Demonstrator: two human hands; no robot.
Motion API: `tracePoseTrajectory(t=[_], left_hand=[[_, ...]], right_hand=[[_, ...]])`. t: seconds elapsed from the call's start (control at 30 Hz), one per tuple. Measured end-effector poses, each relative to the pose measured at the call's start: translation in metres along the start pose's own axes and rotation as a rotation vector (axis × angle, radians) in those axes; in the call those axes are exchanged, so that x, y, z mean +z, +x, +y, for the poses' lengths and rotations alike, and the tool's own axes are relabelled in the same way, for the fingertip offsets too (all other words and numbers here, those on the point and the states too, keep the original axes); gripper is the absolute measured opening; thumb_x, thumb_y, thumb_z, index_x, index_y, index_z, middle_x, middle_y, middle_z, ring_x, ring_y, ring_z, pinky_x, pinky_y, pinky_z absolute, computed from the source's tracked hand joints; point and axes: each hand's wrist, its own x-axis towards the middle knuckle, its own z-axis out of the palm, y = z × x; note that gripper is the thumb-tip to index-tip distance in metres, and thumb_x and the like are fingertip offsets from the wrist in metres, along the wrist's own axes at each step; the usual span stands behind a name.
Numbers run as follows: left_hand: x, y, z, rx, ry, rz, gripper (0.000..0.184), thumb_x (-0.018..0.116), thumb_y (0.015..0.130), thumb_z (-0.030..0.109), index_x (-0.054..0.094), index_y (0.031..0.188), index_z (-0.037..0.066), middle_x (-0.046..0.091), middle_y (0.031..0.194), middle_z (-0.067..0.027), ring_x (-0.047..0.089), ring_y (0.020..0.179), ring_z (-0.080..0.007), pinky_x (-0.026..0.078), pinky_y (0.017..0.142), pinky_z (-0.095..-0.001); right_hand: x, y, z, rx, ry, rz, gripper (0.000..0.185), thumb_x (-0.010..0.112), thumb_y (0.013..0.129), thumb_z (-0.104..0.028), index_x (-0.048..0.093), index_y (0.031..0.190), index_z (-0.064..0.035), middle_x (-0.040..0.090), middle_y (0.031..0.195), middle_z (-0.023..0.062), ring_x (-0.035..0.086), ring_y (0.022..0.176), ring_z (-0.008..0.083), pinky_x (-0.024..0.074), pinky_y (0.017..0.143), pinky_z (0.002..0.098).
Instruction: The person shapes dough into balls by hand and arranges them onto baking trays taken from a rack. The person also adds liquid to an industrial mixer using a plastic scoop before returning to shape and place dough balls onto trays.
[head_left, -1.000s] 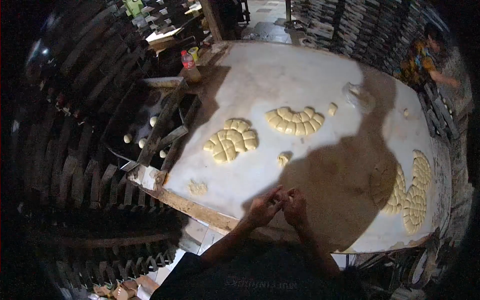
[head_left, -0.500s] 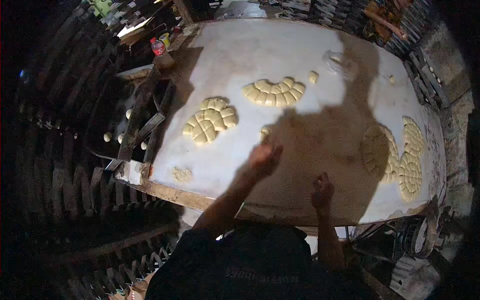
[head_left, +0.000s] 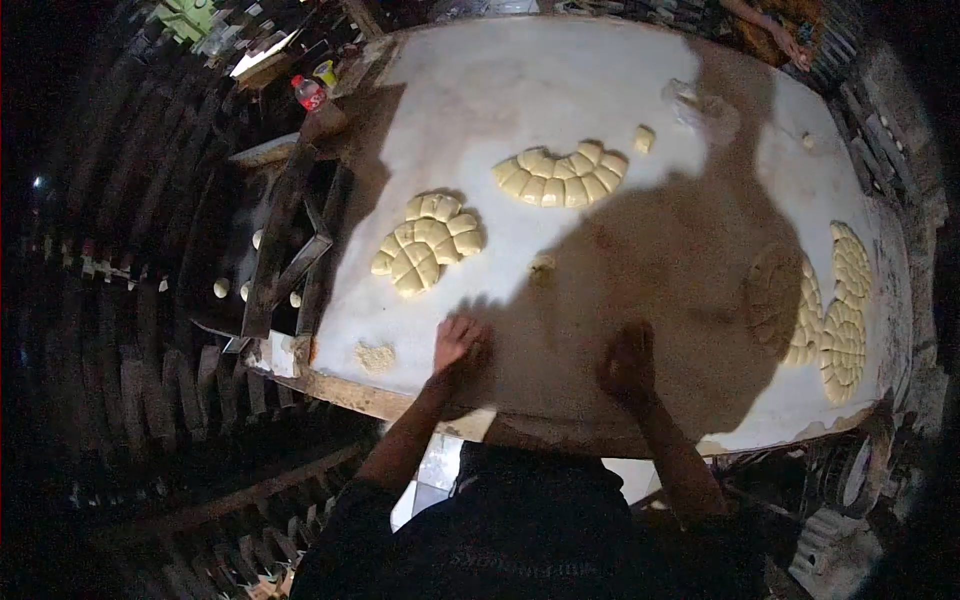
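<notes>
My left hand (head_left: 457,343) is low over the pale tabletop (head_left: 470,90), its fingers bent; whether it holds anything is hidden. To its left lies a small crumbly heap (head_left: 375,358). My right hand (head_left: 628,365) is in shadow over the table, fingers curled, contents not visible. Beyond my left hand is a cluster of cut dough pieces (head_left: 428,240). A curved group of dough pieces (head_left: 560,178) lies farther back, with a single piece (head_left: 644,139) beside it. A small dough scrap (head_left: 541,268) sits between these groups and my hands.
More scored dough (head_left: 842,320) lies at the right. A clear plastic bag (head_left: 690,105) is near the back. At the left are a dark tray (head_left: 270,250) with dough balls and a red-labelled bottle (head_left: 309,94). Another person's hand (head_left: 792,48) shows at the upper right.
My hands were close together, then the left reached forward to the small dough scrap. It has since come back toward the left front, and my hands are now apart. The view has shifted.
</notes>
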Motion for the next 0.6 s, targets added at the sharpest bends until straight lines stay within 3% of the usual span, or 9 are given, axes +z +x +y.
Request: tracePoseTrajectory(t=[0.03,0.1,0.2,0.3,0.37,0.4,0.47,0.5,0.6], left_hand=[[0.001,0.022,0.002,0.366,0.63,-0.141,0.025,0.062,0.075,0.016,0.06,0.098,0.007,0.059,0.101,-0.0123,0.053,0.097,-0.0323,0.038,0.091,-0.0492],[0.04,0.034,0.019,0.359,0.656,0.072,0.017,0.062,0.075,0.016,0.063,0.09,0.007,0.061,0.089,-0.0115,0.057,0.085,-0.0325,0.043,0.084,-0.0462],[0.042,0.005,0.04,0.237,0.753,-0.057,0.014,0.061,0.078,0.016,0.064,0.089,0.008,0.062,0.088,-0.0118,0.058,0.088,-0.0316,0.045,0.086,-0.0444],[0.01,-0.036,0.015,0.463,0.513,-0.145,0.013,0.058,0.081,0.014,0.065,0.091,0.008,0.062,0.089,-0.0108,0.059,0.093,-0.0294,0.045,0.087,-0.044],[-0.033,-0.018,0.043,0.613,1.153,-0.367,0.024,0.062,0.075,0.017,0.061,0.095,0.005,0.061,0.094,-0.0125,0.056,0.093,-0.03,0.043,0.084,-0.0475],[-0.033,-0.003,0.029,0.604,1.157,-0.363,0.024,0.062,0.075,0.017,0.061,0.095,0.005,0.061,0.094,-0.0125,0.056,0.093,-0.03,0.043,0.084,-0.0475],[-0.009,0.02,-0.007,0.003,0.195,-0.055,0.019,0.061,0.074,0.017,0.061,0.09,0.006,0.061,0.095,-0.0121,0.056,0.094,-0.0274,0.042,0.084,-0.0456],[0.011,0.017,-0.006,-0.011,0.185,-0.051,0.019,0.061,0.074,0.017,0.061,0.09,0.006,0.061,0.095,-0.0121,0.056,0.094,-0.0274,0.042,0.084,-0.0456],[0.048,0.016,-0.008,0.339,0.679,0.386,0.017,0.061,0.072,0.015,0.062,0.087,0.005,0.061,0.094,-0.0112,0.056,0.093,-0.0286,0.043,0.084,-0.0434]], right_hand=[[0.005,0.028,-0.013,0.138,-0.003,-0.083,0.036,0.062,0.076,-0.02,0.053,0.1,0.0052,0.047,0.11,0.0305,0.037,0.116,0.05,0.0232,0.102,0.0615],[0.021,0.034,-0.039,0.268,0.01,-0.186,0.039,0.063,0.076,-0.019,0.052,0.104,0.0058,0.045,0.113,0.031,0.035,0.119,0.0507,0.0227,0.102,0.0626],[0.04,-0.004,-0.059,-0.03,0.091,-0.088,0.05,0.064,0.075,-0.02,0.046,0.113,0.0051,0.045,0.114,0.0306,0.037,0.116,0.0512,0.0233,0.102,0.0621],[0.037,-0.048,-0.012,-0.164,-0.086,-0.317,0.053,0.059,0.08,-0.021,0.043,0.12,0.0103,0.039,0.124,0.0332,0.03,0.123,0.0536,0.0192,0.105,0.0627],[0.037,-0.033,0.023,0.19,-0.102,-0.234,0.045,0.061,0.079,-0.016,0.044,0.115,0.0055,0.044,0.119,0.0301,0.04,0.116,0.0467,0.0271,0.101,0.0597],[0.044,-0.013,0.022,0.182,-0.097,-0.237,0.045,0.061,0.079,-0.016,0.044,0.115,0.0055,0.044,0.119,0.0301,0.04,0.116,0.0467,0.0271,0.101,0.0597],[0.054,0.026,0.012,-0.138,-0.249,0.259,0.046,0.055,0.083,-0.015,0.044,0.12,0.0094,0.046,0.119,0.0311,0.036,0.122,0.049,0.0218,0.105,0.0599],[0.061,0.024,0.002,-0.144,-0.249,0.243,0.046,0.055,0.083,-0.015,0.044,0.12,0.0094,0.046,0.119,0.0311,0.036,0.122,0.049,0.0218,0.105,0.0599],[0.066,0.03,-0.033,0.102,-0.07,0.271,0.038,0.058,0.083,-0.012,0.045,0.115,0.005,0.045,0.121,0.0274,0.042,0.115,0.0447,0.0256,0.104,0.0557]])
